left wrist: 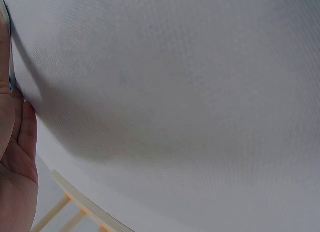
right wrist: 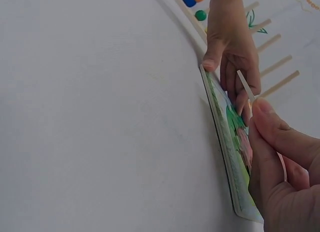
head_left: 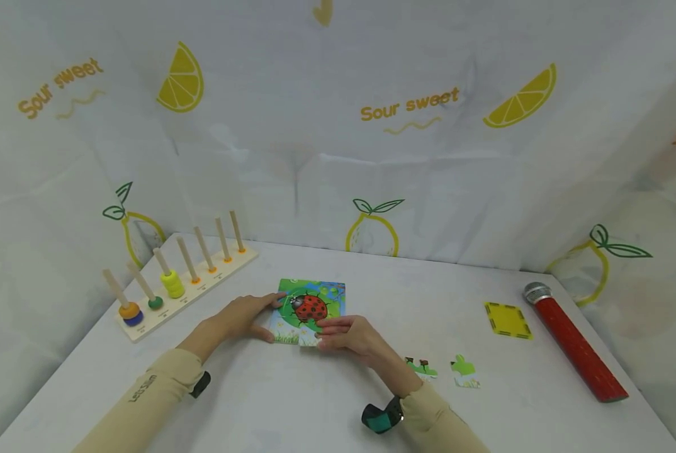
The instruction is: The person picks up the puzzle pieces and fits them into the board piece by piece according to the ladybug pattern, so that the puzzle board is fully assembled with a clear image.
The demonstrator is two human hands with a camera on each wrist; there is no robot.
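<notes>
A ladybug jigsaw puzzle [head_left: 308, 307] lies in its flat board on the table, in the middle of the head view. My left hand [head_left: 240, 318] rests at its left side, thumb by the near corner and fingertips on the upper left edge. Over the lower right part, my right hand [head_left: 352, 336] pinches a puzzle piece [right wrist: 245, 84] between thumb and fingers. That piece appears edge-on and tilted above the board in the right wrist view. Two loose pieces lie to the right: a grassy piece [head_left: 464, 371] and a green piece [head_left: 423, 367] partly behind my right forearm.
A wooden peg counting rack [head_left: 196, 286] with colored rings on some pegs stands at the left. Toward the right edge lie a yellow square tile [head_left: 508, 320] and a red toy microphone [head_left: 577, 346]. A white printed curtain [head_left: 292, 138] hangs behind the table.
</notes>
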